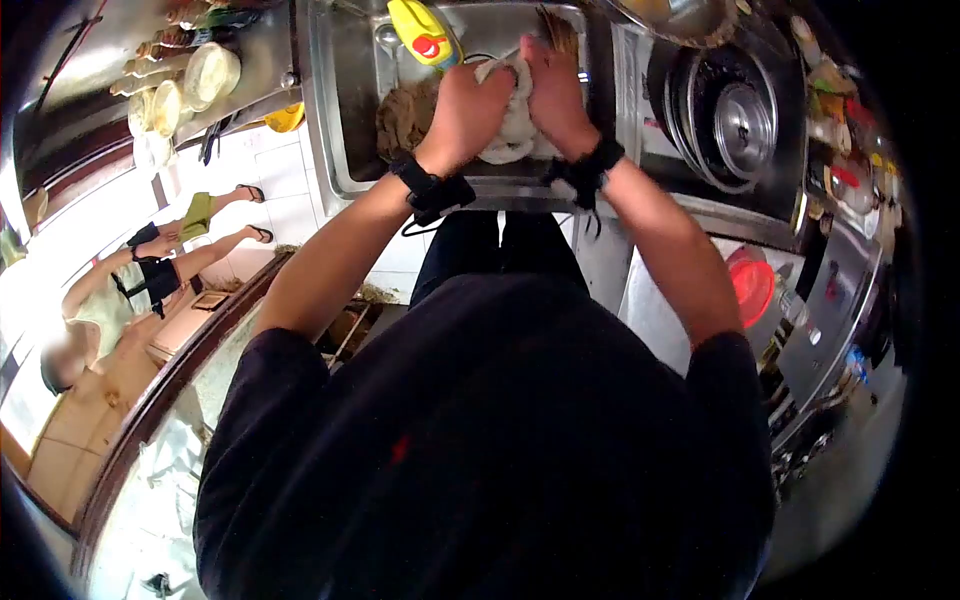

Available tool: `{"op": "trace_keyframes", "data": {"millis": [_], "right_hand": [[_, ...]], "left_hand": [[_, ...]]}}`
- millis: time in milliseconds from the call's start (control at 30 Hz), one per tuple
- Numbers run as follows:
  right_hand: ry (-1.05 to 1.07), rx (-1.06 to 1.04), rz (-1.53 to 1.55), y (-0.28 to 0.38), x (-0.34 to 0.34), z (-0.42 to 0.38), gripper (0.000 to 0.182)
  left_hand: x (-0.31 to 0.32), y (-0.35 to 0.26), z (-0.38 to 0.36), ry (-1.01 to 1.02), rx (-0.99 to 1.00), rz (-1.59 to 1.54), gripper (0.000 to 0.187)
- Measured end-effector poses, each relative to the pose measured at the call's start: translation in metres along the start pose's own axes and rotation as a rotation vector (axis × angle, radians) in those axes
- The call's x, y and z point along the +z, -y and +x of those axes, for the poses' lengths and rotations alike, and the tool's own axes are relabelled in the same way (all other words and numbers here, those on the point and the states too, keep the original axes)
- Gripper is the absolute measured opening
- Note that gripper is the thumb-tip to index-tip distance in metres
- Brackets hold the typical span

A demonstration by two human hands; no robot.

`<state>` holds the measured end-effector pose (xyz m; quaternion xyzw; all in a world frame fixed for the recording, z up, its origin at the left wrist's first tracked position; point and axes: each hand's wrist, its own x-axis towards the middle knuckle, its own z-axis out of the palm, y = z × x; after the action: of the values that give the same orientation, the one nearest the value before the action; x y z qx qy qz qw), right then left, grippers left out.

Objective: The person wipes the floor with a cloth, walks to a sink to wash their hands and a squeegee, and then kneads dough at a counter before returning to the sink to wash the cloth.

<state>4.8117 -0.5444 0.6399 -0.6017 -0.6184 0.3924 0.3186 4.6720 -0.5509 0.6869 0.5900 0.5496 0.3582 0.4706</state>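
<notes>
Both of my hands are over a metal sink [352, 75], on a bunched whitish cloth [512, 125]. My left hand [472, 112] is closed, its fingers curled around the left side of the cloth. My right hand [560, 98] grips the cloth from the other side, thumb up. A brown, crumpled cloth [405, 118] lies in the sink beside my left hand. Just above that hand is a yellow bottle [418, 30] with a red cap. Something like a bundle of brown bristles [560, 32] shows beyond my right hand. My fingertips are partly hidden.
Right of the sink, round metal pans and bowls [745, 125] sit nested on the counter. A red plastic basin [752, 288] is lower right. Pale bowls [212, 76] stand on a shelf at upper left. Another person [130, 275] is on the left, holding a green cloth.
</notes>
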Motion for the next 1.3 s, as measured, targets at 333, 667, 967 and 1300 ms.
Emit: {"op": "trace_keyframes", "data": {"millis": [333,667,967,1300], "right_hand": [[-0.232,-0.167,-0.081,0.038,0.010,-0.022,0.032],[-0.384,-0.389,-0.614,0.057,-0.003,-0.015,0.036],[-0.324,-0.341,-0.621,0.035,-0.003,0.003,0.026],[-0.103,-0.189,-0.232,0.027,-0.014,0.014,0.031]], "left_hand": [[-0.010,0.001,0.016,0.011,0.119,0.305,0.023],[-0.016,-0.003,0.047,0.002,0.394,0.523,0.020],[-0.011,0.001,0.038,-0.026,0.529,0.726,0.015],[-0.009,-0.015,0.023,0.093,0.527,0.825,0.025]]}}
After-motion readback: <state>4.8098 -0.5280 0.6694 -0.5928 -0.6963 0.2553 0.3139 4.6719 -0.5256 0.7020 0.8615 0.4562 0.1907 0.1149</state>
